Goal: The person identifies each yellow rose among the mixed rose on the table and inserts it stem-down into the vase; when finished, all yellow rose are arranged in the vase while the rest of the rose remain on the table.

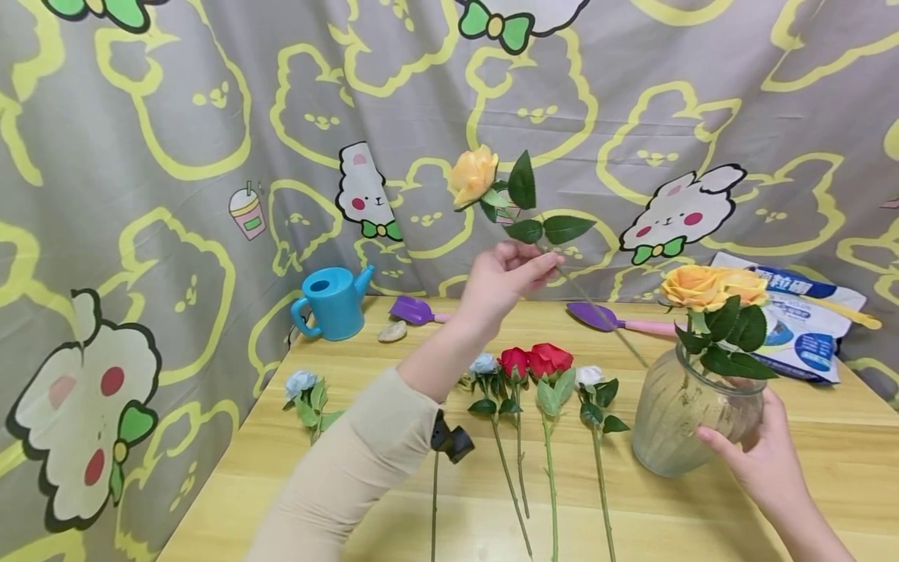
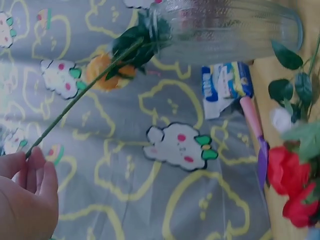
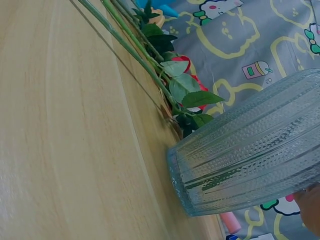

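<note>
A yellow rose [image 1: 474, 176] is held up by my left hand [image 1: 502, 285], whose thumb and fingers pinch its green stem [image 2: 75, 102]. The stem slants down to the right, its lower end close to the glass vase [image 1: 674, 425]. My right hand [image 1: 762, 457] grips the vase at its right side, thumb in front and the other fingers mostly hidden behind. Two yellow roses [image 1: 695, 287] with dark leaves stand in the vase mouth. Ribbed clear glass fills much of the right wrist view, with stems showing through the wall.
On the wooden table [image 1: 393, 390] lie red roses [image 1: 549, 360], a white rose [image 1: 588, 376] and blue roses [image 1: 300, 384]. Behind them are a blue watering can [image 1: 333, 304], a purple shovel [image 1: 413, 310], a stone [image 1: 392, 332], a purple trowel [image 1: 593, 315] and a printed bag [image 1: 794, 336].
</note>
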### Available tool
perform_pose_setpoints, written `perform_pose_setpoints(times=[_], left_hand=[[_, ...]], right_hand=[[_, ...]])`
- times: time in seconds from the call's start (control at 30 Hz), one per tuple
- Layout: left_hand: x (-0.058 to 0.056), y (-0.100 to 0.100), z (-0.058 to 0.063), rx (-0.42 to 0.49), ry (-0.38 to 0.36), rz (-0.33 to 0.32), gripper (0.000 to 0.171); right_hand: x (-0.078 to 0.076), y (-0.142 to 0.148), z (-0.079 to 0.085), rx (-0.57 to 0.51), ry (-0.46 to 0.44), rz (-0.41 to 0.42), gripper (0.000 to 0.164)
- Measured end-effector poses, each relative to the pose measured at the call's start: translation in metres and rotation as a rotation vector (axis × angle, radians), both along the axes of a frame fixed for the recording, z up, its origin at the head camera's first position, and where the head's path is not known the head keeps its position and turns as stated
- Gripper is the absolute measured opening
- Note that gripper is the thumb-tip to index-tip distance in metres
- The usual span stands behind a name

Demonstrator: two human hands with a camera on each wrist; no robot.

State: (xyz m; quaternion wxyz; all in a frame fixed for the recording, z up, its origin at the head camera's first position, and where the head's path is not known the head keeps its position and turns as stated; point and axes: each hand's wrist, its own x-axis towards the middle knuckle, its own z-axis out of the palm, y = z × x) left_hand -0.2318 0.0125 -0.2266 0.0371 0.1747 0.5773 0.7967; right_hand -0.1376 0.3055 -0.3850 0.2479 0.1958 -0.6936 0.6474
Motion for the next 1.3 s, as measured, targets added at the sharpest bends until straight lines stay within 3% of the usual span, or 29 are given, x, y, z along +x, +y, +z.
perform_pose_setpoints(times=[0.13, 0.33, 0.47, 0.77, 0.9, 1.13, 1.3], left_hand=[[0.001, 0.022, 0.000, 0.079, 0.018, 0.029, 0.010], [0.007, 0.049, 0.001, 0.078, 0.035, 0.028, 0.013], [0.007, 0.065, -0.003, -0.057, 0.097, 0.047, 0.014], [0.008, 0.093, -0.030, -0.447, 0.253, 0.075, 0.017], [0.010, 0.103, -0.042, -0.534, 0.284, 0.066, 0.015], [0.011, 0.108, -0.053, -0.495, 0.212, 0.028, 0.011], [0.007, 0.106, -0.056, -0.409, 0.189, 0.062, 0.012]], right_hand=[[0.001, 0.001, 0.000, 0.000, 0.004, 0.005, 0.075], [0.002, 0.000, -0.001, -0.011, 0.004, 0.003, 0.077], [0.003, -0.003, -0.002, -0.017, 0.004, -0.010, 0.081], [0.005, -0.003, -0.002, -0.007, -0.003, -0.025, 0.083], [0.005, -0.003, -0.002, -0.009, -0.009, -0.030, 0.083], [0.003, -0.004, -0.003, -0.004, -0.009, -0.034, 0.082], [0.004, -0.003, -0.004, 0.002, -0.013, -0.046, 0.083]])
